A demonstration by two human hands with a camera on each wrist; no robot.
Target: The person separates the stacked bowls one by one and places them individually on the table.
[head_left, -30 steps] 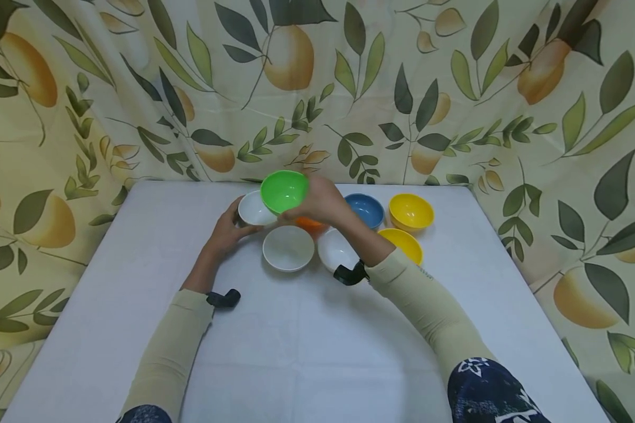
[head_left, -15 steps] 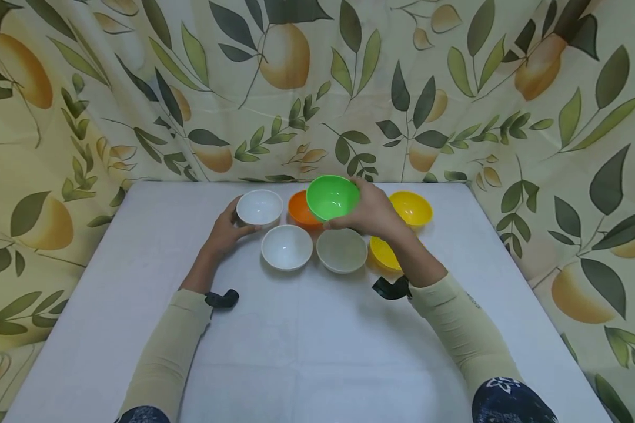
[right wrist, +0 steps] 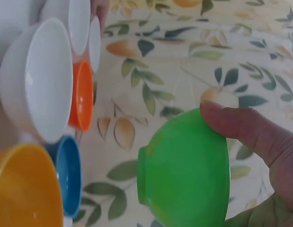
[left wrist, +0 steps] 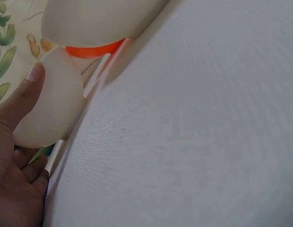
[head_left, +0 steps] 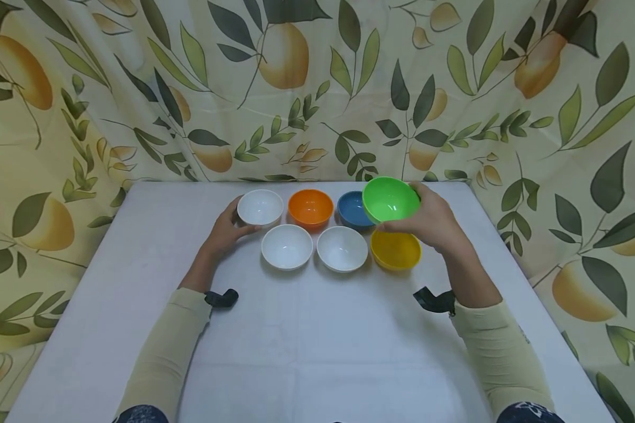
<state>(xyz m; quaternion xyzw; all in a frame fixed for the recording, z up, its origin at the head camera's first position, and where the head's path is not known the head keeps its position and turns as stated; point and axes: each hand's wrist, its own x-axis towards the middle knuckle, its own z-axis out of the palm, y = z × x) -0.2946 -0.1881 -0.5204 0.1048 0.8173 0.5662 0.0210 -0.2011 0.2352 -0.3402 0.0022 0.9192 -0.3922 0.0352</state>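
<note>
My right hand (head_left: 434, 220) grips a green bowl (head_left: 389, 198) by its side, thumb at the near rim, and holds it in the air at the right end of the back row. In the right wrist view the green bowl (right wrist: 184, 170) is tilted on its side, clear of the other bowls. With thumb and fingers, my left hand (head_left: 223, 234) holds the white bowl (head_left: 260, 207) at the back row's left end; that bowl stands on the table. The left wrist view shows the thumb (left wrist: 28, 94) against its wall.
Beside the held white bowl stand an orange bowl (head_left: 310, 209) and a blue bowl (head_left: 352, 210). Two white bowls (head_left: 287, 247) and a yellow bowl (head_left: 395, 251) form the front row. A white cloth (head_left: 296, 341) covers the table; a fruit-patterned curtain (head_left: 317, 117) hangs behind.
My right hand has carried the green bowl rightward, past the orange and blue bowls. A second yellow bowl at the back right is now hidden behind it. My left hand has stayed put.
</note>
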